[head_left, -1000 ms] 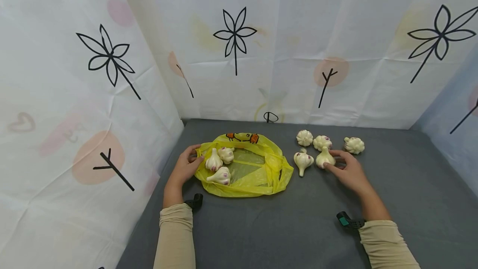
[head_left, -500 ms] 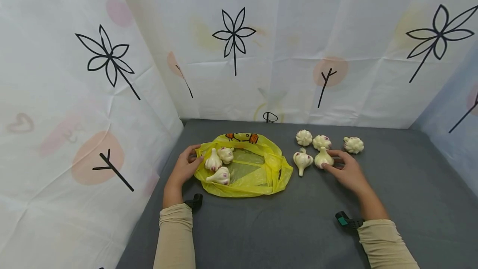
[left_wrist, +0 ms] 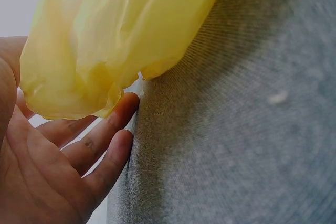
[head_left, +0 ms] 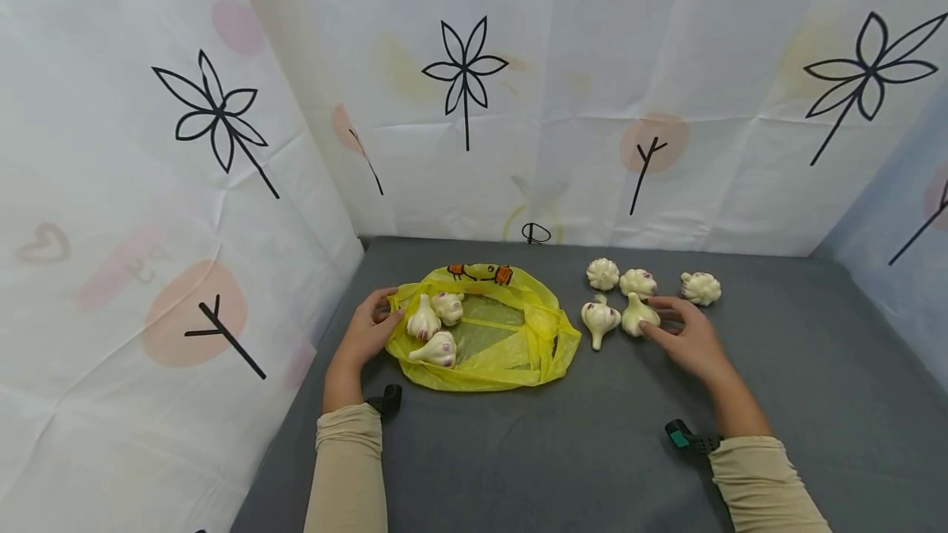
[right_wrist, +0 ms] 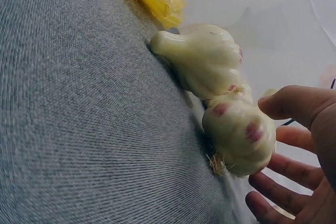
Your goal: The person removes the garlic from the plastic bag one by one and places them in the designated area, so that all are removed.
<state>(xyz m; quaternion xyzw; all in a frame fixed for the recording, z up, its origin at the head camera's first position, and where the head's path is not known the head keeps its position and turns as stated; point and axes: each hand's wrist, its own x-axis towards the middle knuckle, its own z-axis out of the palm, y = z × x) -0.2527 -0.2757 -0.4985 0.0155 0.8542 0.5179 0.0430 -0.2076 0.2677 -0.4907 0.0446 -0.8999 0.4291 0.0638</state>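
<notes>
A yellow plastic bag (head_left: pixel 492 379) lies spread with its mouth open on the left part of the table. Three garlic bulbs (head_left: pixel 425 319) with purple marks rest inside, near its left side. My left hand (head_left: pixel 368 327) holds the bag's left edge, thumb over the rim and fingers outside; in the left wrist view the plastic (left_wrist: pixel 115 35) hides the thumb. To the right, my right hand (head_left: pixel 689 340) pinches a garlic bulb (right_wrist: pixel 239 135) between thumb and fingers, low over the cloth. Another bulb (head_left: pixel 600 317) lies just left of it, neck toward me.
Behind the held bulb sit two more garlic bulbs (head_left: pixel 603 274), with a third bulb (head_left: pixel 700 289) farther right. Grey cloth (head_left: pixel 533 459) covers the table. White patterned fabric (head_left: pixel 578 163) walls stand behind and at both sides.
The garlic bulb in my right hand has shifted very slightly left and tilted a little. My left hand and the bag stay where they were.
</notes>
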